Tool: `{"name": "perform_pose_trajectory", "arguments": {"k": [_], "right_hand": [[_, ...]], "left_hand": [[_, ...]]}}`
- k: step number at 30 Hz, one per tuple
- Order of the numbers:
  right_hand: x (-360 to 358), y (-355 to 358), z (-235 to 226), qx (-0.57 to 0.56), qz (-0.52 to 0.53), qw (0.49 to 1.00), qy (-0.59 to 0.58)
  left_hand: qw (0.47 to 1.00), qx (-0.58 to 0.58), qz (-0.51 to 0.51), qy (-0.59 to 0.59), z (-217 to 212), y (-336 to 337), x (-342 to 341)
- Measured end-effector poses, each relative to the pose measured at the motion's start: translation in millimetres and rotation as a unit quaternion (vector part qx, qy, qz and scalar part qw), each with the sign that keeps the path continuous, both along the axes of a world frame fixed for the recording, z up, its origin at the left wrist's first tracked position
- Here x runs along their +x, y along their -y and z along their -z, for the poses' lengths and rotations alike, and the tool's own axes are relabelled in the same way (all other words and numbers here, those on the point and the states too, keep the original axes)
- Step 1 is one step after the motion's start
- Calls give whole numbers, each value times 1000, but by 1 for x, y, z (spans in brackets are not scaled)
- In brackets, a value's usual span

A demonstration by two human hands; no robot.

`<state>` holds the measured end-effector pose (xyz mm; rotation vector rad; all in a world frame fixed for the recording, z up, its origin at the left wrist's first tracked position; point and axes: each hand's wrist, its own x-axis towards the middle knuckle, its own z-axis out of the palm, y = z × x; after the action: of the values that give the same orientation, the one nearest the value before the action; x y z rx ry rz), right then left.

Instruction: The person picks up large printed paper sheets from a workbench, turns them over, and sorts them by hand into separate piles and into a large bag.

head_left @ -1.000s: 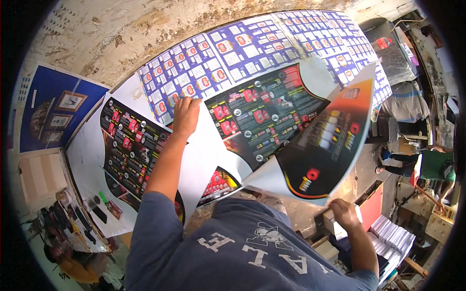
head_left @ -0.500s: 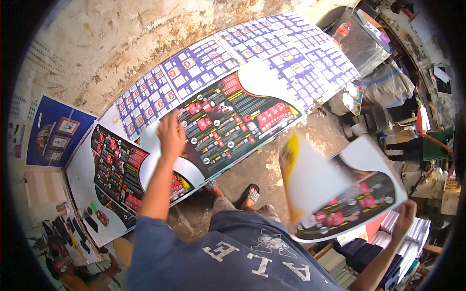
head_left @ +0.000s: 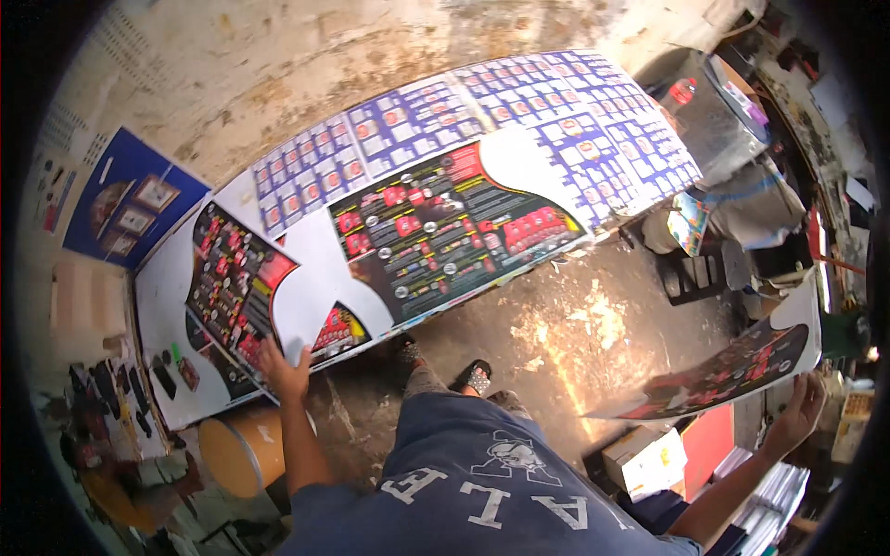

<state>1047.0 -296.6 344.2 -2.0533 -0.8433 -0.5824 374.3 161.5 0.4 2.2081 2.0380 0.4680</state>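
Although still aloft, sheet [head_left: 732,375] farther right

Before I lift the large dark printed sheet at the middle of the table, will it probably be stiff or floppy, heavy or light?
The middle sheet will likely be floppy, as the similar sheet in the right grip appears bowed. It is probably light: one grip holds the similar sheet. It looks thin, so it may crease.

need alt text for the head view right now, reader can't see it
A person's right hand holds a black-and-red printed sheet off to the right. The left hand is at the near edge of a long table spread with dark sheets and, along the wall, purple-and-white prints.
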Motion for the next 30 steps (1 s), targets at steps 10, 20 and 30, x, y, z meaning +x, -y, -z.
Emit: {"name": "perform_pose_trajectory", "arguments": {"k": [10,20,30], "right_hand": [[-24,-159,-15,79,13,986,149],[-328,-514,20,131,-547,815,-140],[-582,-567,145,-56,-867,470,-157]], "left_hand": [[942,7,-331,55,5,-9,-73],[928,-24,-348,127,-25,-55,-82],[937,38,-263,228,-20,-57,-99]]}}
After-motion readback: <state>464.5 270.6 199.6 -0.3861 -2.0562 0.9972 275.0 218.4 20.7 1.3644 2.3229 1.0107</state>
